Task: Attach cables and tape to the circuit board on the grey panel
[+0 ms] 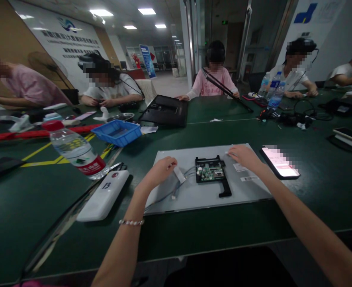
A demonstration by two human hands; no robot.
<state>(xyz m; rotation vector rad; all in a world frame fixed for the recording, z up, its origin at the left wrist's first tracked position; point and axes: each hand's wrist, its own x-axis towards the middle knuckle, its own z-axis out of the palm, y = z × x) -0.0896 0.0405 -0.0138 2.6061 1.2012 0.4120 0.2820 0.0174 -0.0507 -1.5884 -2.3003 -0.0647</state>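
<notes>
A grey metal panel (200, 195) lies flat on the green table in front of me. A small green circuit board (209, 170) in a black bracket sits at its centre, with thin wires (176, 187) running off to the left. My left hand (159, 171) rests on the panel's left part, fingers curled and pinched at a flat white ribbon cable (178, 174). My right hand (244, 156) lies at the panel's far right edge, fingers bent onto a small white piece I cannot make out. White labels (244, 172) are stuck beside it.
A lit phone (280, 162) lies right of the panel. A white case (104, 195), a tilted water bottle (77, 151) and a blue tray (119, 132) stand to the left. A black monitor shell (165, 111) lies further back. Several people sit round the table.
</notes>
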